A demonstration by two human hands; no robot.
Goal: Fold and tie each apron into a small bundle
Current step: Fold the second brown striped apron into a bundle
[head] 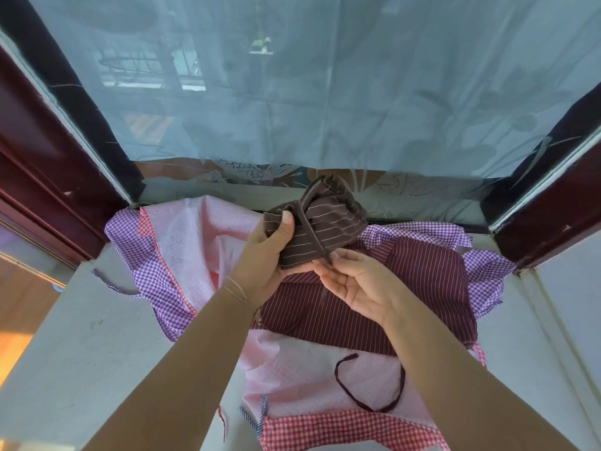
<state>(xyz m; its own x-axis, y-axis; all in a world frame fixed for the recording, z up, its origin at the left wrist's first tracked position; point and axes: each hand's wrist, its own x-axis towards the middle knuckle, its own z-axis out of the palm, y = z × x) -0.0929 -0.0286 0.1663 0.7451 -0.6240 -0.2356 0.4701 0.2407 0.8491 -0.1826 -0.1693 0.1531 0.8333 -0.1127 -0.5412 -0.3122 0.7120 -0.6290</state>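
A brown apron with thin pale stripes [328,222] is folded into a small bundle and held up above the window ledge. My left hand [266,252] grips its left side, thumb on top. A brown strap [313,237] crosses the bundle diagonally. My right hand [354,281] is just below the bundle, palm up, and its fingertips pinch the strap's lower end. Underneath lie a maroon striped apron [406,288], a pink checked apron [195,242], a purple gingham apron [143,268] and a red gingham apron [341,431].
The aprons are spread on a pale window ledge [81,336]. A sheer curtain [309,92] hangs over the window behind, between dark red frames [39,177]. A maroon strap loop [374,385] lies on the pink cloth near me.
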